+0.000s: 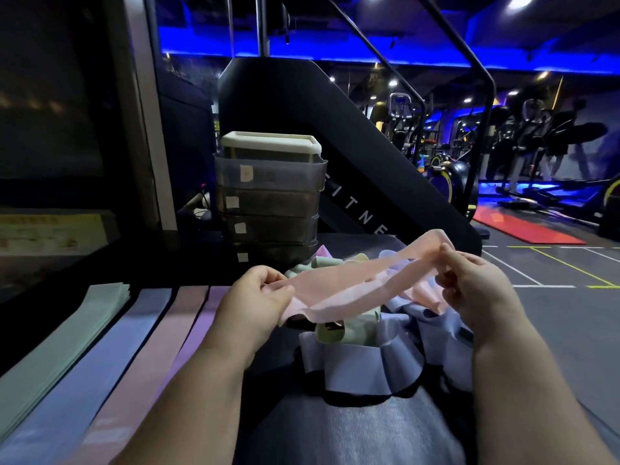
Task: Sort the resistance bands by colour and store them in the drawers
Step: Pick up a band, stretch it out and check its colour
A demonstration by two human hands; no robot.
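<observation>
Pink band (352, 290): thin, matte, flat strip with slightly wavy edges, doubled over as a loop. Stretched in the air between both hands, sloping up toward the right, just above the loose pile (362, 344) on the dark surface (335, 431).

Left hand (255, 297): fingers curled, thumb and fingertips pinching the lower left end of the band.

Right hand (476, 283): fingers curled, pinching the upper right end.

Loose pile: crumpled and rolled bands in pale green, grey-blue, pink and lilac, directly below the stretched one.

Sorted rows at left, flat and side by side: pale green stack (67, 340), grey-blue strip (110, 350), pink strip (157, 347), lilac strip (204, 317).

Drawers (268, 203): translucent stacked unit with cream top, behind the pile, with a small pale label (246, 172) on each front.
</observation>
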